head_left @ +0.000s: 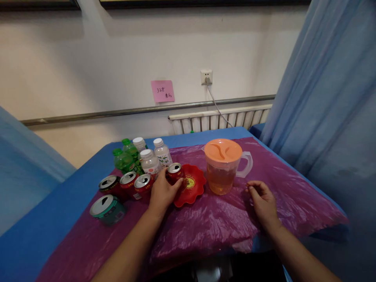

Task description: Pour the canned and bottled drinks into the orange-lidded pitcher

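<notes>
My left hand (165,188) is wrapped round a small red drink can (175,172), whose silver top shows an opened mouth. The can is at the left side of a red scalloped plate (199,181); whether it touches the plate I cannot tell. My right hand (262,199) hovers over the purple plastic sheet with fingers curled and thumb against the forefinger; anything between them is too small to make out. Nearest to it is a clear pitcher (221,180) with an orange lid (223,150), partly filled with amber liquid, its handle (247,164) pointing right.
Left of the plate stand two red cans (143,184), a dark-topped can (109,183) and a green can (108,209). Behind them are green bottles (123,161) and white-capped clear bottles (163,152). Purple plastic (202,235) covers the blue table. Blue curtains (329,98) hang at both sides.
</notes>
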